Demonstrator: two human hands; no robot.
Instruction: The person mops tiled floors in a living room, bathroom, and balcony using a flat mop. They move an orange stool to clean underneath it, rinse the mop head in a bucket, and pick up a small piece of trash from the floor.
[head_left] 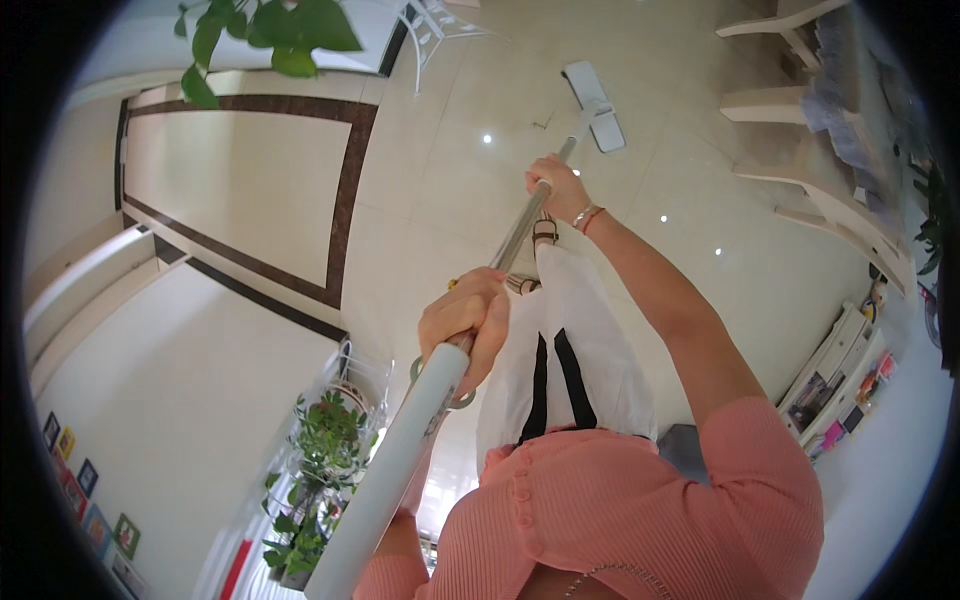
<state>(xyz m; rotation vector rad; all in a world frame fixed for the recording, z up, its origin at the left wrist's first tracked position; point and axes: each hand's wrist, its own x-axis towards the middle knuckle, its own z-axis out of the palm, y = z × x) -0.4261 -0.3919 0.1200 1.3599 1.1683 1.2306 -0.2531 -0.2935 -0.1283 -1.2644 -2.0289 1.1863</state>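
A flat mop slants across the view, its pole running from the lower edge up to a white rectangular head [585,88] on the tiled floor ahead of my feet. My left hand [468,315] is wrapped round the metal pole [518,228], just beyond its thick pale upper sleeve [405,455]. Farther down the pole, my right hand [558,188] grips it too, with a bracelet and a red band on the wrist. The mop head's joint is partly blurred.
Wooden chair legs [780,105] stand at the right. Top left, green leaves [290,35] hang near a white metal stand [430,30]. Potted plants [330,435] are at the lower left. A dark border [345,200] crosses the floor on the left; a white cabinet [825,375] stands lower right.
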